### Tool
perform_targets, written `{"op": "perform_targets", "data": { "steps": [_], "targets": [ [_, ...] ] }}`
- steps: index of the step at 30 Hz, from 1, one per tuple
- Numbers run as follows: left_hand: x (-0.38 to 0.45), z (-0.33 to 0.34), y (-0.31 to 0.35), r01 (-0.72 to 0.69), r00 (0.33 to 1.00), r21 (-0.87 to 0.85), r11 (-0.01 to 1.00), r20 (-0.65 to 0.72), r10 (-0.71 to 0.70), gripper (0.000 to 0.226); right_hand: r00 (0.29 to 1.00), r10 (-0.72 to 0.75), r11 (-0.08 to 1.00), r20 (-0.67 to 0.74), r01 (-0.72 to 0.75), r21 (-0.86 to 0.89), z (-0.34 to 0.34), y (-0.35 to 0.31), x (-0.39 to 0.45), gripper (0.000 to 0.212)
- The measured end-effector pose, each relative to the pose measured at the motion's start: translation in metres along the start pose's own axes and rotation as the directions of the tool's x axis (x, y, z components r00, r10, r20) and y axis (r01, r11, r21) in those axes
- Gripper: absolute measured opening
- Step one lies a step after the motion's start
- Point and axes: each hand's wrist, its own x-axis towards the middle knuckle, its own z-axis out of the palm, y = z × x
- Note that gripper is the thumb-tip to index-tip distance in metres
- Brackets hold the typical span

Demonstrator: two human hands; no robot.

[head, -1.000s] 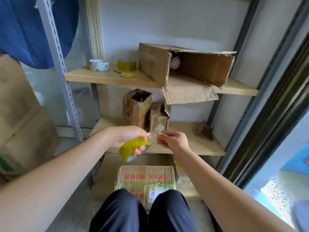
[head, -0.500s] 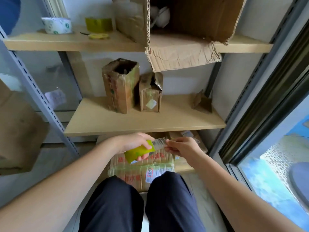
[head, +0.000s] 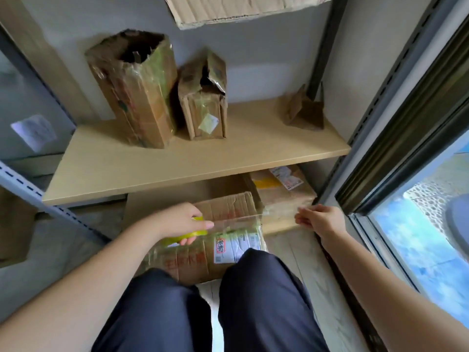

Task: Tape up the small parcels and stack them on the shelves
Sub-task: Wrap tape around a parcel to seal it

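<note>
Parcel lies on the floor under the wooden shelf, right in front of the person's knees, white label facing up. Left hand grips a yellow tape roll over the parcel's left part. Right hand is off to the parcel's right, fingertips pinching the end of a clear tape strip stretched across the parcel top. Behind the parcel, a second labelled box sits under the shelf. Above the parcel, on the shelf: tall open-topped carton, contents dark, cannot tell; just beside it a smaller torn carton; well apart to the right, a cardboard scrap.
</note>
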Motion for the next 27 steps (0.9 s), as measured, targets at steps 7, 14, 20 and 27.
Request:
{"op": "perform_targets", "data": {
  "steps": [7, 14, 20, 27],
  "targets": [
    [0.013, 0.006, -0.052, 0.088, 0.996, -0.064, 0.994, -0.011, -0.089, 0.028, 0.997, 0.078, 0.994, 0.021, -0.076, -0.079, 0.01, 0.043, 0.022, 0.011],
    [0.024, 0.005, -0.071, 0.199, 0.98, -0.003, 0.98, 0.016, -0.199, 0.034, 0.998, 0.065, 0.961, -0.019, -0.067, -0.269, 0.043, 0.061, 0.031, 0.01],
    [0.043, 0.011, -0.08, 0.279, 0.96, 0.016, 0.96, 0.007, -0.279, 0.039, 0.999, 0.048, 0.867, 0.011, -0.036, -0.497, 0.061, 0.074, 0.043, 0.016],
    [0.057, 0.01, -0.078, 0.371, 0.929, 0.068, 0.926, -0.026, -0.37, 0.036, 0.995, 0.007, 0.705, 0.104, 0.069, -0.706, 0.092, 0.081, 0.038, 0.023]
  ]
}}
